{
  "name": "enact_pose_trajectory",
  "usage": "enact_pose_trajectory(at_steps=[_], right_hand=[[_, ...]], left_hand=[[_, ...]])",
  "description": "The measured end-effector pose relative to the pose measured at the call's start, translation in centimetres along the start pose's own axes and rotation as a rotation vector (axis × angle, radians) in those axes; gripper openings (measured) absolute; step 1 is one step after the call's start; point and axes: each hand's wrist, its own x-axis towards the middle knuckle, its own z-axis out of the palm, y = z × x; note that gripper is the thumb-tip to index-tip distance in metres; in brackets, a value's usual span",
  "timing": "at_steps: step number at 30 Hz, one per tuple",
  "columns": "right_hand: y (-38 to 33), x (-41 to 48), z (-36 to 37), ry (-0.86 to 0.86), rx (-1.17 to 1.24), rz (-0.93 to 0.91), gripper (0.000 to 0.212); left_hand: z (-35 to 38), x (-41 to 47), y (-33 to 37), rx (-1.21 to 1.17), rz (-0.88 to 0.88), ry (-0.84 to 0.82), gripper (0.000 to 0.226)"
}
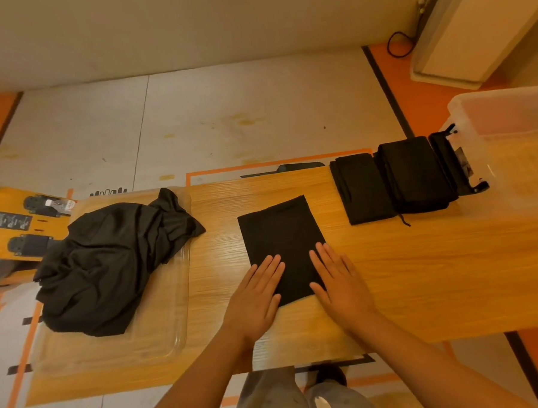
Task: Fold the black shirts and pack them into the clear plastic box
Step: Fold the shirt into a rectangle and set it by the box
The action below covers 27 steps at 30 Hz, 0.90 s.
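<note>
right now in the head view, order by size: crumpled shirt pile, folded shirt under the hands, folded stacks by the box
crumpled shirt pile: largest
folded stacks and folded shirt: look alike, not ranked

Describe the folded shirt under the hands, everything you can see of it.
The shirt is plain black, soft-looking fabric, folded into a flat, slightly skewed rectangle. It lies on the wooden table, between the tray and the folded stack. The left hand and right hand rest flat on its near end, fingers straight.

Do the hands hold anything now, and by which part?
Nothing is held. The left hand and the right hand lie flat on the near end of the folded shirt.
</note>
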Motion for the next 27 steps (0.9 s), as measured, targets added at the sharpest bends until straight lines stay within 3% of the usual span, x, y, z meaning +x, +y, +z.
enact_pose_trajectory(at_steps=[6,11,16,20,23,27], right_hand=[[-1.2,-4.6,0.9,-0.014,0.031,0.021,0.075],[-3.0,-5.6,0.1,0.044,0.032,-0.151,0.093],[-2.1,-5.0,0.5,-0.075,0.007,-0.229,0.109],[-1.2,-6.9,1.1,-0.057,0.004,-0.316,0.119],[-1.0,-8.9,1.7,-0.026,0.056,-0.348,0.118],[-0.7,-10.6,2.4,0.137,0.075,-0.366,0.099]], left_hand=[[-0.4,-2.9,1.3,-0.043,0.036,0.005,0.063],[-0.3,-3.5,3.0,-0.053,0.009,0.059,0.075],[1.0,-5.0,3.9,-0.024,-0.013,0.010,0.085],[1.9,-6.9,4.9,-0.033,-0.005,-0.002,0.099],[2.3,-8.1,5.5,-0.017,0.022,-0.006,0.097],[3.5,-9.5,6.7,0.003,-0.013,0.070,0.099]])
